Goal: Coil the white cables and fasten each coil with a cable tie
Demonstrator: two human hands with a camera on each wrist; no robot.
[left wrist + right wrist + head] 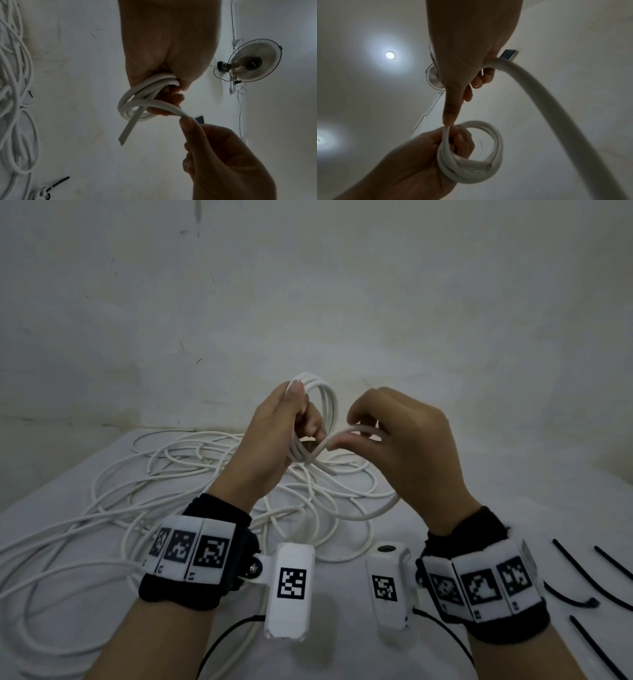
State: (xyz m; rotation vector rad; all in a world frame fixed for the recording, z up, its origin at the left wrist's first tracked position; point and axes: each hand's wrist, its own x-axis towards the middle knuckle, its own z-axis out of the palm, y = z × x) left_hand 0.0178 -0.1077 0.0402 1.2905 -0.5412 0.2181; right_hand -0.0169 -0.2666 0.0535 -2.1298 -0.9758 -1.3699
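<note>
My left hand (291, 426) grips a small coil of white cable (322, 395) raised above the table; the coil shows as a ring in the right wrist view (494, 146) and bunched in the palm in the left wrist view (137, 102). A short cut end (128, 129) sticks out of the coil. My right hand (387, 433) holds the running strand (359, 429) beside the coil, fingers curled over it, and the strand loops down past my right wrist (547, 101). Black cable ties (582, 577) lie on the table at the right.
A big loose tangle of white cable (171, 481) covers the white table (513, 501) to the left and centre. One more black tie (58, 182) lies by the tangle. A white wall stands right behind the table. A wall fan (254, 60) hangs high up.
</note>
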